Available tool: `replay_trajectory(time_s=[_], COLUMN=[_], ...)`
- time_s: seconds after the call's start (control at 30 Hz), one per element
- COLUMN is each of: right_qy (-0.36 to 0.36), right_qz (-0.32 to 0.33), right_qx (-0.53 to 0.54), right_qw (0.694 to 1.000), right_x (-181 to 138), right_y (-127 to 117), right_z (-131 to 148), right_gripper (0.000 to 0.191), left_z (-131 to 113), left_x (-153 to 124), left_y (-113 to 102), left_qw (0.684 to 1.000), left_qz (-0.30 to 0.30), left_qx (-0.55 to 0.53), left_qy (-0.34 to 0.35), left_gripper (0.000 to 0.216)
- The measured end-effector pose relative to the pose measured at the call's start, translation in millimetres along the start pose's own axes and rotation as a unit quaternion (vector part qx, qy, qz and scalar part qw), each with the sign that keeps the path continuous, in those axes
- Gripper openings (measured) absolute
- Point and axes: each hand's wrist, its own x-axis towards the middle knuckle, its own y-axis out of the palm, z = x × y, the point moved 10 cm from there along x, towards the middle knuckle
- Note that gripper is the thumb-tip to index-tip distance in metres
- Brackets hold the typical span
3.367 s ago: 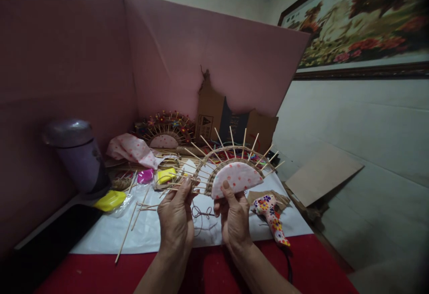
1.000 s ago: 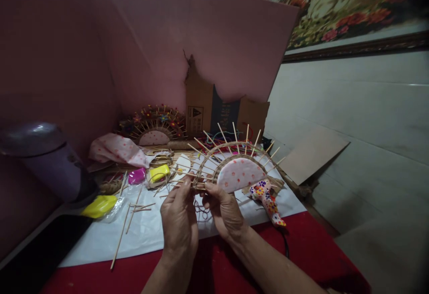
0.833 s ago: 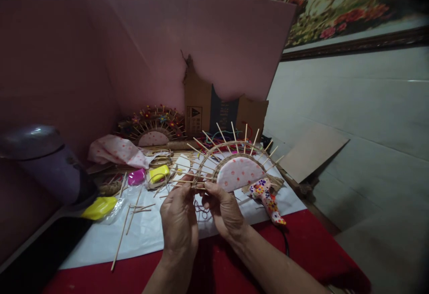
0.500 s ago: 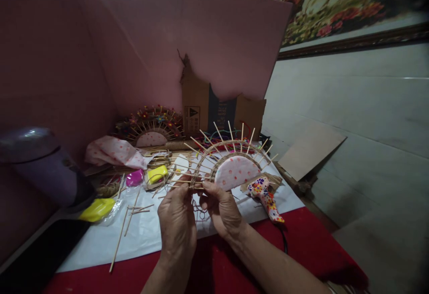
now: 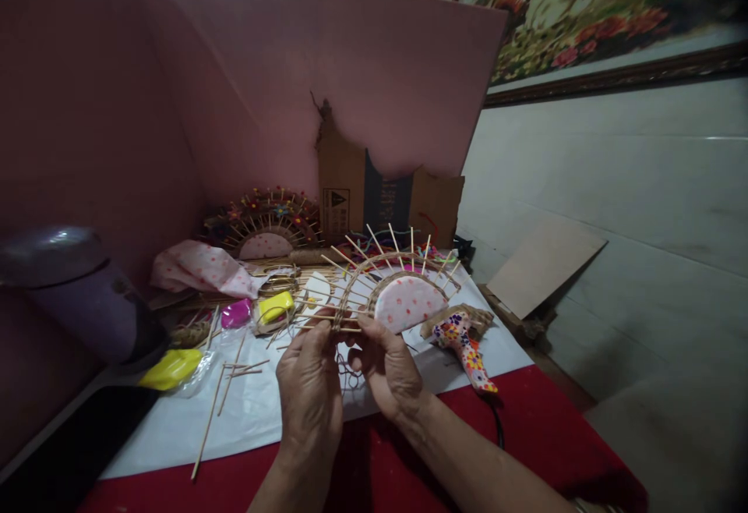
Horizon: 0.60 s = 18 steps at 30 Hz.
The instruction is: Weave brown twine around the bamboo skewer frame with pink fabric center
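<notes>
Between both hands I hold a half-round woven fan above the table. Its half-disc centre is covered in white cloth with red dots, thin wooden sticks radiate from it, and a braided cord band arcs across them. My left hand pinches the band's lower left end. Close beside it, my right hand grips the lower edge near the dotted centre, thumb on top. A dark thin cord dangles below, between the hands. Several of my fingertips are hidden behind the fan.
White sheeting covers a red cloth. Loose sticks, yellow clay and a purple bottle lie or stand at left. A floral-covered glue gun rests at right. Behind are a finished-looking fan and torn cardboard.
The fan has tilted slightly, its stick tips sinking and shifting a little left. Both hands keep their hold in nearly the same place.
</notes>
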Motion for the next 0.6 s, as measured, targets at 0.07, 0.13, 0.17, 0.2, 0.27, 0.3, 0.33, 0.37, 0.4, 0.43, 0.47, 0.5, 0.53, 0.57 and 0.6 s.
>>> replay_trajectory(time_s=[0.07,0.13,0.17,0.2,0.27,0.3,0.33,0.37,0.4,0.43,0.47,0.5,0.53,0.57,0.6], right_qy=[0.006,0.019,0.031,0.048,0.083,0.097,0.106,0.109,0.108,0.1,0.099,0.089,0.065,0.028,-0.025], right_qz=[-0.013,-0.033,-0.046,-0.06,-0.088,-0.096,-0.094,-0.086,-0.073,-0.059,-0.046,-0.041,-0.045,-0.064,-0.099], right_qx=[-0.005,-0.019,-0.029,-0.039,-0.057,-0.067,-0.08,-0.099,-0.126,-0.155,-0.193,-0.245,-0.303,-0.365,-0.429], right_qw=[1.0,0.999,0.998,0.996,0.991,0.988,0.987,0.985,0.983,0.981,0.975,0.964,0.95,0.929,0.898], right_x=[1,1,1,-1,-6,-11,-16,-22,-27,-32,-37,-41,-43,-44,-46], right_y=[-1,-3,-5,-7,-11,-12,-11,-9,-8,-6,-7,-10,-17,-26,-38], right_z=[0,-1,-3,-6,-11,-11,-8,-2,7,19,33,50,73,99,130], right_gripper=[0.013,0.02,0.024,0.027,0.03,0.03,0.03,0.031,0.031,0.03,0.029,0.029,0.03,0.031,0.033], left_z=[-1,-2,-3,-3,-3,-3,-2,-2,-1,0,1,1,1,1,2], left_x=[1,3,4,5,7,7,8,8,8,9,9,9,9,9,10], left_y=[-2,-7,-9,-11,-14,-15,-17,-18,-20,-22,-23,-24,-24,-24,-22], left_qw=[1.0,0.999,0.999,0.998,0.997,0.997,0.997,0.996,0.996,0.995,0.994,0.994,0.993,0.994,0.994], left_qz=[-0.007,-0.029,-0.041,-0.053,-0.069,-0.074,-0.079,-0.085,-0.091,-0.098,-0.105,-0.109,-0.111,-0.11,-0.105], left_qx=[-0.004,-0.014,-0.019,-0.022,-0.024,-0.022,-0.019,-0.017,-0.016,-0.016,-0.017,-0.017,-0.017,-0.016,-0.015], left_qy=[0.001,0.003,0.004,0.005,0.003,0.001,-0.002,-0.006,-0.01,-0.013,-0.015,-0.018,-0.02,-0.021,-0.024], left_gripper=[0.003,0.003,0.004,0.005,0.007,0.008,0.008,0.008,0.008,0.008,0.008,0.009,0.01,0.011,0.012])
